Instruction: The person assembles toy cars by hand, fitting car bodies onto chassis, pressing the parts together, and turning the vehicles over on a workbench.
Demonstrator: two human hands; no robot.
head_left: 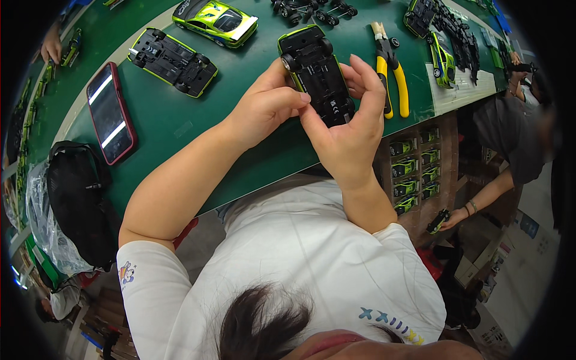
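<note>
A toy car [318, 78] lies upside down between my two hands, its black underside up and a green edge showing along its side. My left hand [273, 99] grips its left side, with the thumb near the car's lower left edge. My right hand [351, 123] is wrapped round the right side and near end, its thumb reaching toward the left thumb. Both hands are closed on the car. Just right of my right hand lie yellow-handled pliers [390, 72], a small loose black wheel [393, 42] beside them.
Left are an overturned toy car [174, 63], an upright green one [216, 23], a red-cased phone [111, 114] and a black bag [75, 204]. Wheel axles [312, 9] and black chassis parts [459, 42] lie far off. A co-worker's hand [454, 219] holds a car beside a car-filled tray [422, 201].
</note>
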